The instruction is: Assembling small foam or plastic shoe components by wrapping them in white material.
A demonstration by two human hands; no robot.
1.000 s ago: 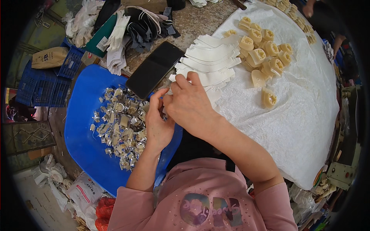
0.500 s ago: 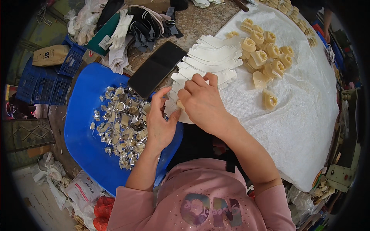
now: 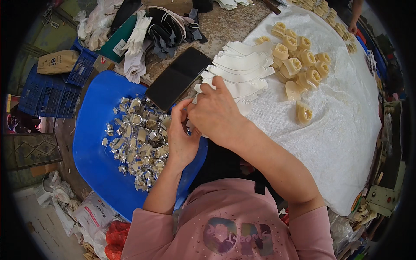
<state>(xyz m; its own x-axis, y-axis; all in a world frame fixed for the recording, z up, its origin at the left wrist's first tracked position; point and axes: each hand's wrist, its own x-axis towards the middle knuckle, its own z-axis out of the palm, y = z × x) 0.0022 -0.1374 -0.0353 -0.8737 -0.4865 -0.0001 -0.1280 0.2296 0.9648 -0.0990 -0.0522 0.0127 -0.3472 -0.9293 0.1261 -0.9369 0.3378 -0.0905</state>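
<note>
So my two hands are right up against each other, over the near edge of the blue tub. My left hand has its thumb and fingers curled round a small pale piece, and only a sliver of that shows (my own knuckles are hogging the view). My right hand is bent over the top of it, fingers folded in; can't tell you whether those fingertips are pinching anything, they're hidden.

Just beyond my right knuckles there's a fan of overlapping white strips, curved, with notched ends. A dark phone lies just left of the strips, tilted at an angle. The tub holds a heap of shiny silver-and-cream bits. Over to my right, a cluster of hollow cream pieces sits on a white woven sheet, and somebody else's hand is up at the far right.
</note>
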